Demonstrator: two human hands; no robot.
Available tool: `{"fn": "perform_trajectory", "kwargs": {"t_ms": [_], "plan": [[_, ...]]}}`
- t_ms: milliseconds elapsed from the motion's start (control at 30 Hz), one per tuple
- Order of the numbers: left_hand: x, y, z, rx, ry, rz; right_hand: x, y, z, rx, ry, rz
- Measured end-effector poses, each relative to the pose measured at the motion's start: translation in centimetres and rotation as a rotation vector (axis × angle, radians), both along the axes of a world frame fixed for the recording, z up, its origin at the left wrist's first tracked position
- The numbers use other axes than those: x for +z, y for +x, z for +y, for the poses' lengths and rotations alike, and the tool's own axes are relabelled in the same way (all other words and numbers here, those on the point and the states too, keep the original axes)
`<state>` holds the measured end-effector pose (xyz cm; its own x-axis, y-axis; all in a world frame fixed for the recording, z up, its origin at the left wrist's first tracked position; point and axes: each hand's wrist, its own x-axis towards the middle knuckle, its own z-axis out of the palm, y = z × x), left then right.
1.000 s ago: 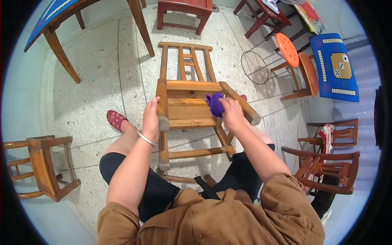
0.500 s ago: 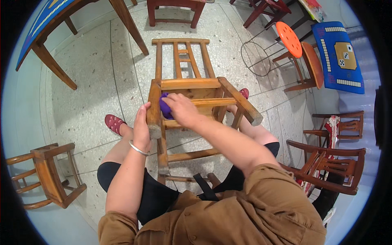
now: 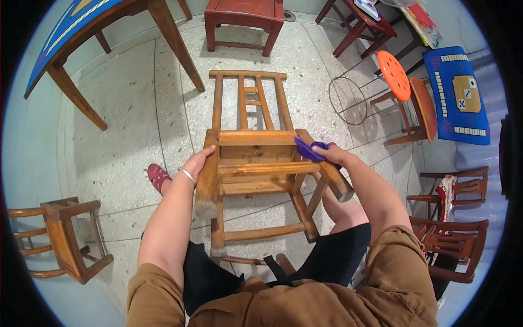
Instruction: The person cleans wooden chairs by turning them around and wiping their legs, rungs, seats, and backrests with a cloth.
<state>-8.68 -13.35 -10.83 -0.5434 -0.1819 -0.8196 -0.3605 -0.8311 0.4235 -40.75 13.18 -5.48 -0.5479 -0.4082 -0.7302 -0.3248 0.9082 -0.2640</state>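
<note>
A wooden chair lies tipped over on the floor before my knees, its slatted backrest pointing away from me and its legs toward me. Along the outer side of its left leg, my left hand is closed on the wood; some of its fingers are hidden. My right hand grips a purple cloth against the upper part of the right leg. One corner of the cloth sticks out toward the crossbar.
A small wooden chair lies tipped at the left. Far left stands a table; a red stool is ahead. An orange round stool, a blue mat and several dark wooden chairs line the right side.
My right hand and the purple cloth have moved from inside the left leg across to the right leg. My left hand stays on the left leg. The whole view has shifted slightly.
</note>
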Motion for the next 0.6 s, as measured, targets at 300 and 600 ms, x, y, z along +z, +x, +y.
{"fn": "perform_trajectory", "kwargs": {"t_ms": [300,600], "plan": [[-0.3,-0.4,-0.2,-0.110,0.038,-0.116,-4.2,-1.4,-0.5,-0.530,-0.008,-0.626],[-1.2,3.6,3.6,-0.177,-0.038,-0.105,-6.0,1.7,5.7,-0.505,-0.251,-0.325]]}}
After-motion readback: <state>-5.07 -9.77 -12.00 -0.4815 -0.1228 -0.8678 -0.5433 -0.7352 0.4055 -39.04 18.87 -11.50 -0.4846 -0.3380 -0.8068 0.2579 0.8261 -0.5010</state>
